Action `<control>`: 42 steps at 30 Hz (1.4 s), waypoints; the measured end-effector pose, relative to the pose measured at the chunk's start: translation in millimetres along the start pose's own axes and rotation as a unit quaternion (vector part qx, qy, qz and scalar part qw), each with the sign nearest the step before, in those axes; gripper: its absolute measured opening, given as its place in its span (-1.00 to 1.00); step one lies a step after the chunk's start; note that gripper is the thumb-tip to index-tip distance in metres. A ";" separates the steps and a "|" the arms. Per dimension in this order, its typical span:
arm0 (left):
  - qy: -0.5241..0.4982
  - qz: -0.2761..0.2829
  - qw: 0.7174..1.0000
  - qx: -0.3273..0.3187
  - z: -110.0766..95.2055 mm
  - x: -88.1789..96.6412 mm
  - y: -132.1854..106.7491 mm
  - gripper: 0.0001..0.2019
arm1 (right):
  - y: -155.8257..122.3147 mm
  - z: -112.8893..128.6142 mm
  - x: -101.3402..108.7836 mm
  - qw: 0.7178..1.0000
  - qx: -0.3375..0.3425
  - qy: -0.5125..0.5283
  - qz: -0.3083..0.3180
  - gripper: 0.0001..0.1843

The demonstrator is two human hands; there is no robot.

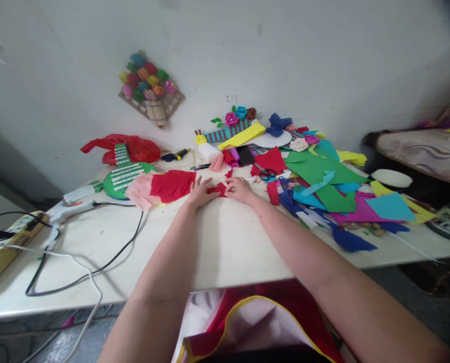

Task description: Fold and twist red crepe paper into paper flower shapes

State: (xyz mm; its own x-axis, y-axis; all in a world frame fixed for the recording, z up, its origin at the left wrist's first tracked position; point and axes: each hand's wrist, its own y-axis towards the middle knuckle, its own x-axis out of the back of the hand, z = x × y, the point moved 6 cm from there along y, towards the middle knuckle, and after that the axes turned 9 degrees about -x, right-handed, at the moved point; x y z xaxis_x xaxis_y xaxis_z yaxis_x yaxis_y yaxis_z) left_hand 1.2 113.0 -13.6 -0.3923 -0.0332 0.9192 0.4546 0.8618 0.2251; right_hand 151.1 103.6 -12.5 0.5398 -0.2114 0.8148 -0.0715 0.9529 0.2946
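Observation:
My left hand (pixel 202 193) lies on the white table (pixel 236 247) with its fingers spread, pressing on the left side of a small red paper piece (pixel 219 190). At that piece's right end, the fingers of my right hand (pixel 240 190) are pinched together on its edge. A larger red crepe paper sheet (pixel 172 184) lies just left of my left hand, partly over pale pink paper (pixel 141 190). Beyond my right hand are dark-handled scissors (pixel 267 174) and a red paper strip (pixel 273 193).
Coloured paper sheets (pixel 323 169) are heaped at the right. A green guitar-shaped craft (pixel 124 175) and a red plastic bag (pixel 134 147) stand at the left. Nearer are a glue gun (pixel 71 210), its cable and a power strip (pixel 18 234). Pliers (pixel 181 154) lie near the wall.

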 end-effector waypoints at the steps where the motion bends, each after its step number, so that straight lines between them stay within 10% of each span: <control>1: -0.003 -0.001 1.000 0.001 0.4 0.1 0.3 -0.55 | 0.2 0.1 0.0 1.000 0.001 -0.001 -0.003 -0.93; 25: -0.085 -0.053 0.995 0.021 16.3 -2.0 7.7 -0.68 | -1.1 2.9 -0.2 0.999 0.026 0.016 0.018 -0.93; 42: -0.330 -0.139 0.934 0.003 20.1 -3.5 6.9 -0.73 | 2.1 2.9 -5.0 0.998 0.051 0.022 0.010 -0.97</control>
State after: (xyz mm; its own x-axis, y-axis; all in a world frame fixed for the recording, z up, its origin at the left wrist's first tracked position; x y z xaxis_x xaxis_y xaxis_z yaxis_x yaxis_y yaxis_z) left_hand -10.3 129.2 -21.8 -0.9027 0.0606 0.4261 0.2579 0.8687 0.4229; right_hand 145.8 106.1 -14.5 0.5735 -0.1806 0.7991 -0.1669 0.9292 0.3298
